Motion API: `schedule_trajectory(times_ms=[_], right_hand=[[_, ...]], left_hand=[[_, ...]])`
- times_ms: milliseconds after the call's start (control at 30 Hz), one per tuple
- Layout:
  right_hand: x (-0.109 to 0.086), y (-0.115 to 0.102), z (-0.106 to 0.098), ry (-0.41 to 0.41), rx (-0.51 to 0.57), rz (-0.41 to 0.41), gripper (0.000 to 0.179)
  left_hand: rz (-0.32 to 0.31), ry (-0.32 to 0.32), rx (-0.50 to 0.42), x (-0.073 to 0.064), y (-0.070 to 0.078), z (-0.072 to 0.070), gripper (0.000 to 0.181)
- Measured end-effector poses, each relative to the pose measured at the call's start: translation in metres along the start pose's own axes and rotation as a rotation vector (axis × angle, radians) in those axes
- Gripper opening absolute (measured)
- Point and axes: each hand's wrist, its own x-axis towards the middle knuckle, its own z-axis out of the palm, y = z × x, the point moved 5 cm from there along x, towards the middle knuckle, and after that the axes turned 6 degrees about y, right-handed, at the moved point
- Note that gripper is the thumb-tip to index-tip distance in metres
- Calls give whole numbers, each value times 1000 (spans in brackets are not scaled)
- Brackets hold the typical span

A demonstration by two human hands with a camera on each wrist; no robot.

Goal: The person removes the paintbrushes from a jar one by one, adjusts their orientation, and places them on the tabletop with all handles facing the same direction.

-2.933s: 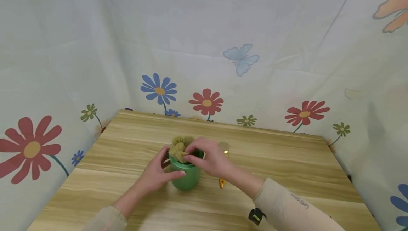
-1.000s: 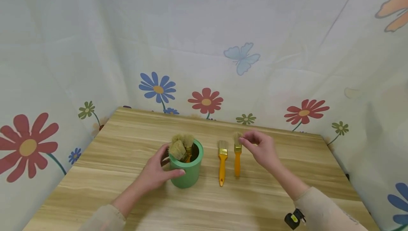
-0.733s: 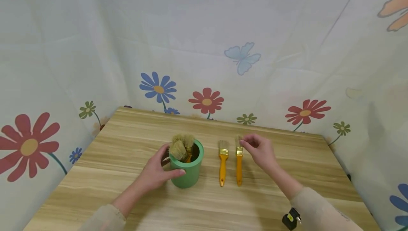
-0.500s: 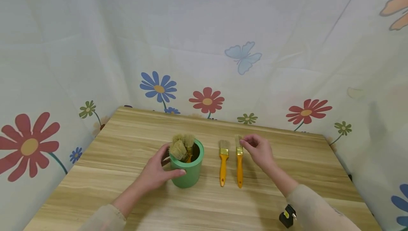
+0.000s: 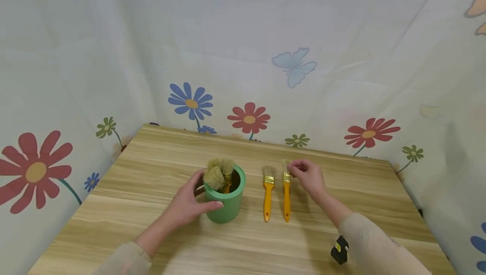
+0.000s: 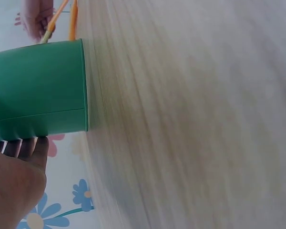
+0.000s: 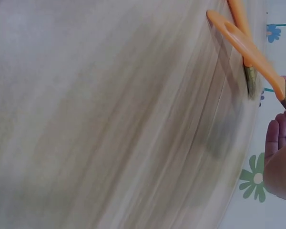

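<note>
My left hand (image 5: 185, 203) holds a green round pot (image 5: 225, 209) by its left side, thumb in front and fingers behind. Several paintbrushes (image 5: 214, 179) lean in the pot with pale bristles up. To the right, my right hand (image 5: 310, 179) pinches a paintbrush (image 5: 287, 201) at its bristle end, with the orange handle pointing toward me. In the right wrist view this held paintbrush (image 7: 248, 47) slants, its bristle end raised and its handle tip low over the table. Another paintbrush (image 5: 268, 199) lies on the table between it and the pot.
Everything is on a wood-grain table (image 5: 182, 245). A pale cloth backdrop (image 5: 235, 34) printed with flowers and butterflies stands behind and beside the table. A small black device (image 5: 339, 250) shows by the right sleeve.
My right hand has moved from the pot's mouth out to the right with a paintbrush, whose handle end has since come down alongside the lying one. My left hand stays on the pot.
</note>
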Motion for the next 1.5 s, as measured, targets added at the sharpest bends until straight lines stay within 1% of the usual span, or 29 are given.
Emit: schedule_trajectory(times_ms=[233, 333, 600, 833, 1033, 1133, 1233, 1367, 1500], right_hand=[[8, 5, 1, -77, 81, 103, 25], [10, 8, 1, -104, 84, 133, 27], [18, 15, 1, -140, 108, 152, 29], [18, 21, -1, -173, 128, 157, 26], [20, 29, 1, -171, 114, 173, 25], [21, 31, 1, -174, 65, 148, 23], [20, 30, 0, -174, -24, 100, 21], [19, 26, -5, -159, -176, -1, 20], [18, 23, -9, -168, -272, -103, 21]], left_hand=[[-9, -1, 6, 0, 1, 0, 91], [-10, -4, 6, 1, 2, 0, 91], [-3, -1, 7, 1, 3, 0, 91], [-11, 1, 10, 1, 3, -1, 91], [-18, 1, 12, 1, 2, -2, 91], [-15, 1, 15, 2, 2, -2, 91], [-11, 0, 18, 2, 2, -2, 91], [-15, -3, 20, 3, 2, -2, 92], [-19, -3, 14, 2, 3, -2, 92]])
